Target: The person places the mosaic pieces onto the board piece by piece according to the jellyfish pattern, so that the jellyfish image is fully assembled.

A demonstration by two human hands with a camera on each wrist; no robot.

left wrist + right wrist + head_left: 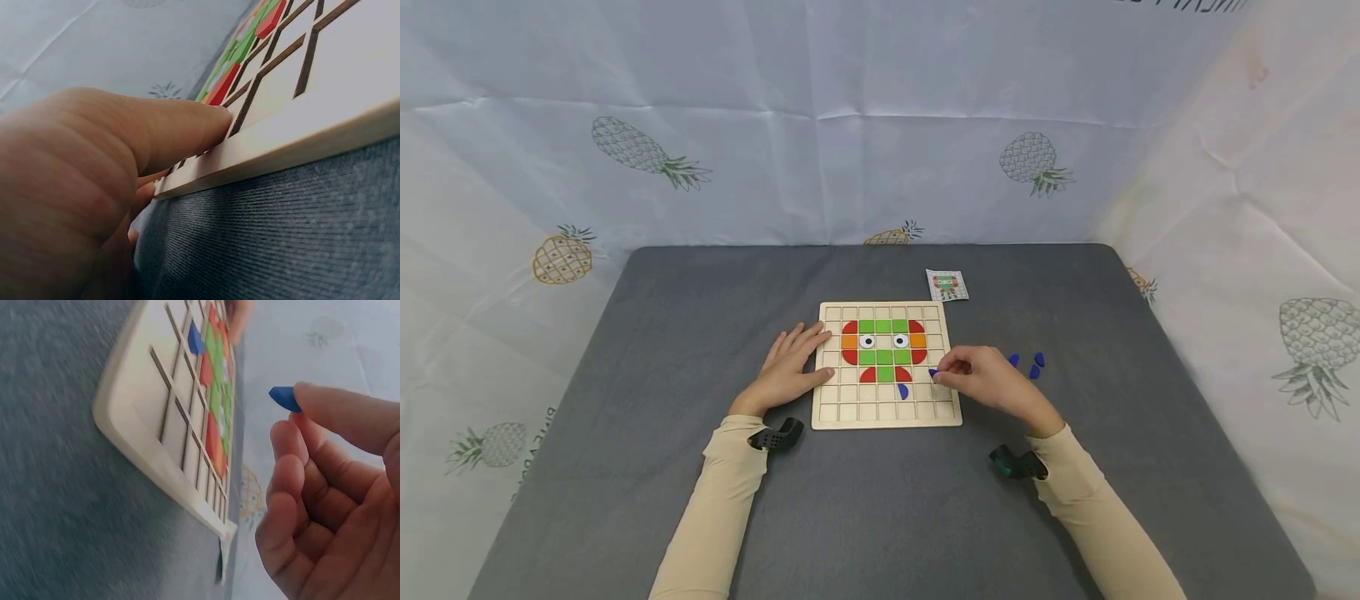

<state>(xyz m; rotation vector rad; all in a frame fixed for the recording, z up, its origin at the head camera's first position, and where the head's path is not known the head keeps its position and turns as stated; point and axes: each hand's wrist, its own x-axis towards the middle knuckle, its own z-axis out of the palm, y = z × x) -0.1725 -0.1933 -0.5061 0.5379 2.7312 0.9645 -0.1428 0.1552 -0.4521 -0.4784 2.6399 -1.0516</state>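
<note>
A square wooden grid board (850,412) lies on the table, bearing red, green and orange tiles and two eye tiles that form a figure. One blue quarter-round tile (903,392) sits in a cell below the red and green ones. My left hand (788,371) rests on the board's left edge, fingers spread, with the thumb (194,128) over the rim. Between thumb and fingertips, my right hand (988,379) pinches another blue quarter-round tile (285,398), held above the board's right side.
Several loose blue tiles (1035,372) lie on the table right of my right hand. A small printed card (947,285) with a matching coloured figure lies behind the board's far right corner. Pineapple-print cloth (850,167) hangs behind the grey table (880,517).
</note>
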